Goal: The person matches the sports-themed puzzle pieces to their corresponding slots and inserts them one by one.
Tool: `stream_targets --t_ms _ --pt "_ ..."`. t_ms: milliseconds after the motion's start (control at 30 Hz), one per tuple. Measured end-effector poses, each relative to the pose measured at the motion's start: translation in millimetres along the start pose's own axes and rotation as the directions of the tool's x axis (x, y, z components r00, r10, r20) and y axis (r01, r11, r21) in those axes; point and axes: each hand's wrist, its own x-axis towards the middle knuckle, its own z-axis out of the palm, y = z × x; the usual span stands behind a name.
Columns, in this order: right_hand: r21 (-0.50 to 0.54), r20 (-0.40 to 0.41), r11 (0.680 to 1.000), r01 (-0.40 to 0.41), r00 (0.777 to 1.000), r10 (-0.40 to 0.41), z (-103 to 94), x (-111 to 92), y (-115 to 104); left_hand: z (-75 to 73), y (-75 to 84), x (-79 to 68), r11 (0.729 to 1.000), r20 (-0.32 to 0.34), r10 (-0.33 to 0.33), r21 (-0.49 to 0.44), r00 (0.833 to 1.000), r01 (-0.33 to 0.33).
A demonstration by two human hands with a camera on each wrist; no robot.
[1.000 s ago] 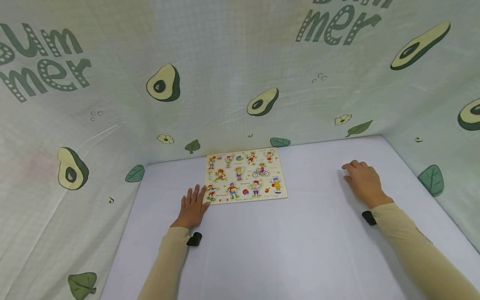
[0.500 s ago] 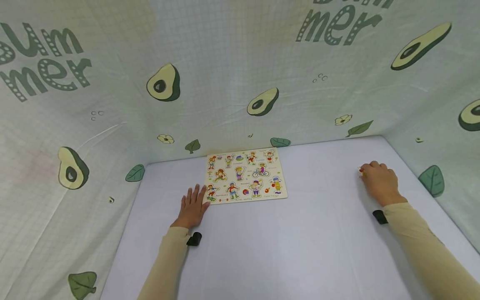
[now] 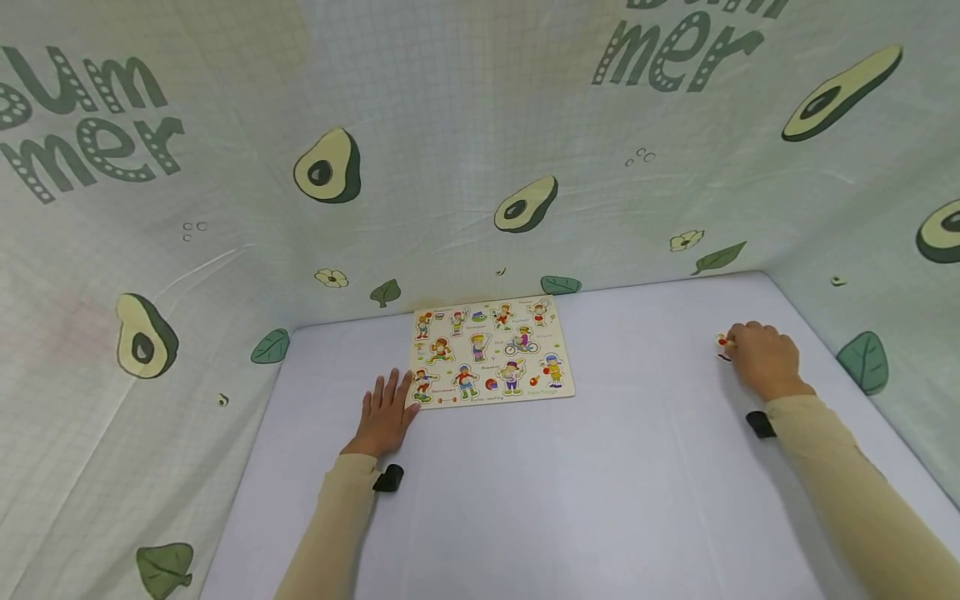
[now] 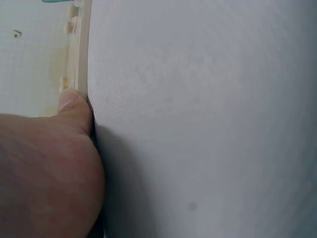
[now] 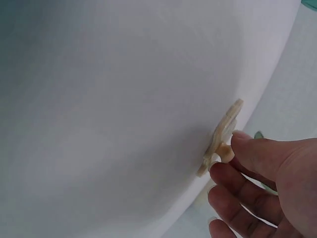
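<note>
On the white table lies a wooden knob puzzle board (image 3: pixel 566 390) printed with children playing sports. My left hand (image 3: pixel 384 417) rests flat with fingers spread at its lower left corner, and in the left wrist view the thumb (image 4: pixel 72 101) lies against the board's edge (image 4: pixel 83 49). Far to the right, my right hand (image 3: pixel 765 358) pinches a small puzzle piece (image 3: pixel 722 341) with red on its face. The right wrist view shows this piece almost edge-on, its round wooden knob (image 5: pixel 226 152) between thumb and forefinger; the other fingers are loosely curled.
The white table (image 3: pixel 540 492) is enclosed by a hanging cloth (image 3: pixel 420 192) printed with avocados and leaves, along its back and both sides. The board's far edge lies close to the back cloth. A black wrist camera (image 3: pixel 389 478) sits at the left cuff.
My right hand has moved right, and a puzzle piece has come into sight at its fingertips. Since half a second ago a little more of the piece shows. The left hand and the board stay still.
</note>
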Motion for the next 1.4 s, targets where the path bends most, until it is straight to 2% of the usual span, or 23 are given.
stream_targets --t_ms 233,433,767,967,1067,1233,1400 --pt "0.042 0.072 0.998 -0.055 0.996 0.052 0.6 8.6 5.1 0.7 0.2 0.7 1.0 0.003 0.0 -0.007 1.0 0.0" --pt "0.045 0.056 0.998 -0.031 0.998 0.028 2.9 9.6 1.8 -0.7 0.2 0.1 1.0 0.01 -0.007 0.002 1.0 0.007" --pt "0.045 -0.046 0.997 0.056 0.997 -0.054 -3.4 6.3 -33.4 -3.0 2.1 -1.0 1.0 0.006 -0.003 -0.004 1.0 0.003" --pt "0.044 -0.121 0.989 0.142 0.983 -0.135 -6.6 6.4 -54.7 -4.9 4.7 -3.1 1.0 -0.041 0.006 -0.002 0.999 -0.006" --pt "0.031 -0.148 0.984 0.176 0.974 -0.169 -6.5 6.7 -64.3 -1.9 2.2 -1.6 1.0 -0.036 0.01 -0.019 0.999 -0.01" --pt "0.017 -0.158 0.976 0.217 0.965 -0.211 -2.8 6.6 -82.0 5.4 -5.1 2.9 1.0 -0.019 0.019 -0.014 1.0 -0.019" --pt "0.007 -0.165 0.961 0.275 0.949 -0.27 6.8 5.3 -100.9 5.2 -4.6 2.3 0.999 -0.031 0.023 -0.025 0.999 -0.023"
